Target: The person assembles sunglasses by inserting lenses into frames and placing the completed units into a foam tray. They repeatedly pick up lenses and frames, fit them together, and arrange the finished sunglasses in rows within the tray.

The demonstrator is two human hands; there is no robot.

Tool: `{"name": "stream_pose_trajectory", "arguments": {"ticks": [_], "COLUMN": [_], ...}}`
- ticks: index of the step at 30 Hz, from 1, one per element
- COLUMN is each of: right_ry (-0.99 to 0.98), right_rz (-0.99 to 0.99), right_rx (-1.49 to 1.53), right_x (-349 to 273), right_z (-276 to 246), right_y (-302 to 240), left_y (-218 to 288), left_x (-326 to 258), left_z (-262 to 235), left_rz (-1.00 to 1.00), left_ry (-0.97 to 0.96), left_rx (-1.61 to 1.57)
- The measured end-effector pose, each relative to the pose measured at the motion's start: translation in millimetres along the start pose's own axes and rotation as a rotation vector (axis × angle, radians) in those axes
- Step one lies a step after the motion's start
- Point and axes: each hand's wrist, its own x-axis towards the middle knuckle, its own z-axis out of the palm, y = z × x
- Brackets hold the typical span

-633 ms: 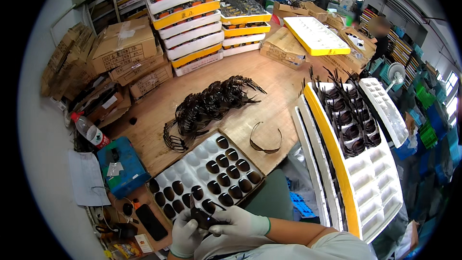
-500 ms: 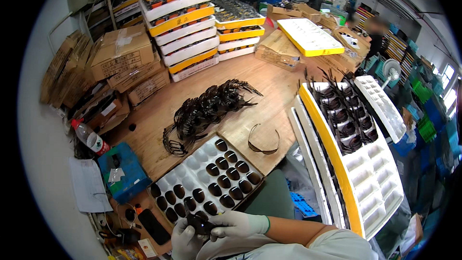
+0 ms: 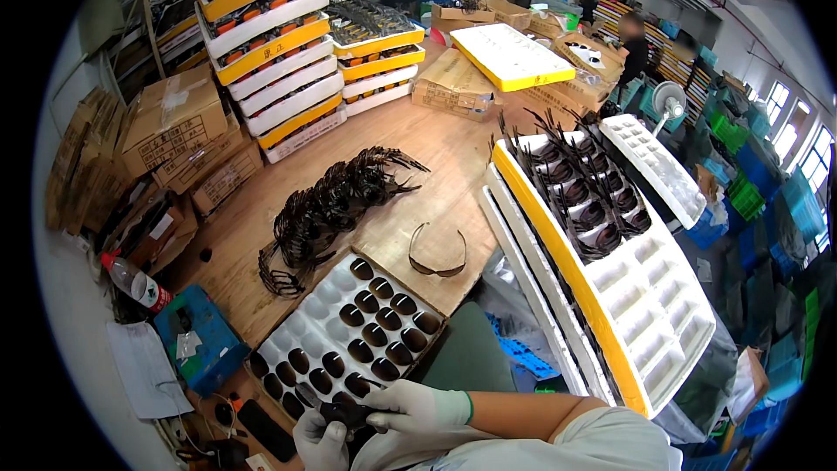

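Low in the view, my gloved left hand (image 3: 321, 441) and gloved right hand (image 3: 415, 405) are closed on dark sunglasses (image 3: 343, 414) from either side. Fingers hide much of this piece, so whether both lenses are in it is unclear. Just beyond my hands lies a tray (image 3: 272, 342) with brown tinted lenses (image 3: 360, 350) set in rows; some of its far-left pockets hold none. A heap of dark glasses frames (image 3: 327, 205) rests on the table past the tray. One pair of brown sunglasses (image 3: 438, 271) lies alone to the right of the heap.
White foam trays with a yellow side (image 3: 571, 283) stand at the right, the top one partly filled with dark sunglasses (image 3: 582, 201). Stacked trays (image 3: 279, 57) and cardboard boxes (image 3: 174, 126) line the far left. A bottle (image 3: 135, 282), blue box (image 3: 199, 336) and phone (image 3: 267, 430) sit nearer left.
The whole view has swung right, so the table and trays appear farther left. Both hands still grip the sunglasses, which have turned slightly between my fingers.
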Motion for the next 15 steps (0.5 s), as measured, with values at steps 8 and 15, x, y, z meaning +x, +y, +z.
{"name": "stream_pose_trajectory", "arguments": {"ticks": [8,15], "right_ry": [0.196,-0.008], "right_rz": [0.012,0.108], "right_rx": [-0.105,-0.053], "right_x": [-0.6,3.5], "right_z": [-3.5,-44.3], "right_y": [-6.4,7.6], "left_y": [-2.0,-15.1], "left_x": [18.6,41.8], "left_z": [20.0,27.4], "left_rz": [0.055,0.025], "left_ry": [-0.008,-0.15], "left_rx": [0.412,0.596]}}
